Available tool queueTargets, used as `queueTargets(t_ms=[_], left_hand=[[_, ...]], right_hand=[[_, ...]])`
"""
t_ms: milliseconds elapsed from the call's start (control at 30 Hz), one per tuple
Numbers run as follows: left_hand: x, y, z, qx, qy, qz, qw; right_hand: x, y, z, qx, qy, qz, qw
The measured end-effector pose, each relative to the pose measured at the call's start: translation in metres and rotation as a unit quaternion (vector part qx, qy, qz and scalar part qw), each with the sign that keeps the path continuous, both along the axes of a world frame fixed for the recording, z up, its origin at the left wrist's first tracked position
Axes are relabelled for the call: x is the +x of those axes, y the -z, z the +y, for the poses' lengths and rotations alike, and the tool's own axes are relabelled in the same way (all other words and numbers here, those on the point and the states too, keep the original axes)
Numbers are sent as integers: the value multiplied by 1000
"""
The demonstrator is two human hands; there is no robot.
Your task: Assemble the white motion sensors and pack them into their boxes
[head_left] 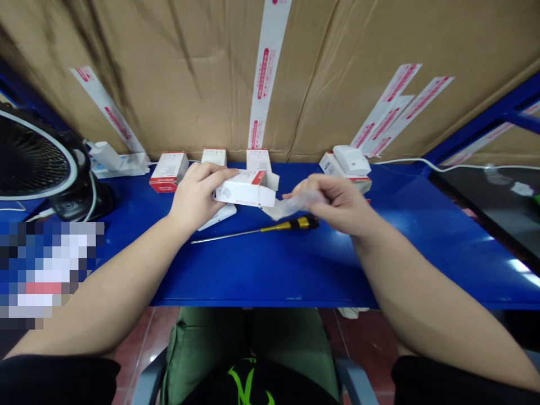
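Observation:
My left hand (197,194) is closed around a small white and red carton (240,188), tilted with its open flaps toward the right. Just right of those flaps, my right hand (337,202) pinches a crumpled clear plastic bag (297,203), blurred by motion; what the bag contains, if anything, I cannot make out. Beneath the carton a flat white plastic piece (218,217) lies on the blue table, partly hidden by the left hand. A long screwdriver (287,225) with a yellow and black handle rests in front of it, its shaft pointing left.
Along the cardboard wall stand more cartons (169,171), and a white device (351,160) sits on another box at the right. A black fan (37,157) occupies the left side. A dark glossy panel (489,208) lies on the right, with a white cable (442,167) behind it.

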State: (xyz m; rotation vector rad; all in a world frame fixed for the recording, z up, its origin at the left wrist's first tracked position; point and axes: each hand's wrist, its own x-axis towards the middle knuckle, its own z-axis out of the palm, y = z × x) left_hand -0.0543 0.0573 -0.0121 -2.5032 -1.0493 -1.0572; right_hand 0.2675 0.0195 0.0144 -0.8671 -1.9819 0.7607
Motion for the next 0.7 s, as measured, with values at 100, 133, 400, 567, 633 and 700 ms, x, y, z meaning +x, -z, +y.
queueTargets(t_ms=[100, 133, 400, 567, 633, 700], left_hand=[[-1, 1, 3, 2, 10, -3, 1000], [0, 2, 3, 6, 21, -3, 1000], [13, 7, -5, 7, 98, 0, 995], [14, 6, -8, -43, 110, 7, 993], [12, 6, -8, -50, 93, 0, 994], [11, 6, -7, -51, 63, 1, 997]], right_hand=[[11, -4, 7, -25, 70, 128, 989], [13, -4, 9, -6, 102, 139, 985], [-14, 7, 0, 135, 31, -120, 983], [-21, 10, -10, 134, 59, -118, 982], [-20, 6, -14, 139, 133, -120, 974], [-18, 3, -16, 150, 208, -128, 958]])
